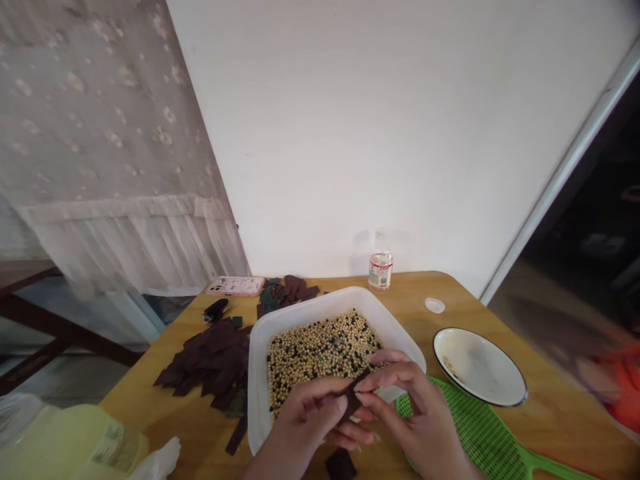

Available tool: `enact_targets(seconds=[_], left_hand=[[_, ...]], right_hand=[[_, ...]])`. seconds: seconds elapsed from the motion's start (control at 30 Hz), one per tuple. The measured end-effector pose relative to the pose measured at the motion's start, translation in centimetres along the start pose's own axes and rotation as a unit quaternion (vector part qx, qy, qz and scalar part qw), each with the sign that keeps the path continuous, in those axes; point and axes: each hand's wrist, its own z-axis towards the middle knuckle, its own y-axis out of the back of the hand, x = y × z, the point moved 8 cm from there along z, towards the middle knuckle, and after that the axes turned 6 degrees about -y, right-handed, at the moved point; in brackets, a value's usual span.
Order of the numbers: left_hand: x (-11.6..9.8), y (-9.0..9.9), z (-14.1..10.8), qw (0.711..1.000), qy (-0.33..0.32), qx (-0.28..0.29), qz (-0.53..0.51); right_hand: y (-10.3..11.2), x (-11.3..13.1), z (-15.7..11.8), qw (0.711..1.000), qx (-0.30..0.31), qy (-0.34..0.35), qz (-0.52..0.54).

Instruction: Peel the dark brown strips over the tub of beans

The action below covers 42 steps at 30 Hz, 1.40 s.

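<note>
My left hand (307, 417) n right hand (407, 400) pinch a thin dark strip (353, 398) over the bean tub (305, 310); feels light n floppy, so hold by the ends.

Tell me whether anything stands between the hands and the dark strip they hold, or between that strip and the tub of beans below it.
Nothing separates the left hand or right hand from the dark strip; both pinch it. Between the strip and the white plastic tub, only the left hand's fingers lie beneath it.
</note>
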Motion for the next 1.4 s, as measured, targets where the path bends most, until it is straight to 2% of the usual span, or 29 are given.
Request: enact_targets(seconds=[0.2, 0.5, 0.7, 1.2, 1.4], left_hand=[[0.84, 0.16, 0.35, 0.999, -0.019, 0.03, -0.014], [0.74, -0.06, 0.38, 0.999, -0.016, 0.041, -0.028], [0.9, 0.11, 0.36, 0.999, -0.011, 0.024, -0.03], [0.86, -0.01, 0.37, 0.999, -0.02, 0.03, -0.029], [0.87, -0.01, 0.42, 0.999, -0.012, 0.032, -0.03]], right_hand=[[0.1, 0.2, 0.0, 1.0, -0.001, 0.008, -0.015], [0.53, 0.31, -0.13, 0.998, -0.022, 0.032, -0.047], [0.38, 0.64, -0.2, 0.997, -0.014, 0.047, -0.064], [0.97, 0.45, -0.37, 0.996, -0.032, 0.033, -0.075], [0.79, 0.42, -0.34, 0.995, -0.017, 0.046, -0.088]])
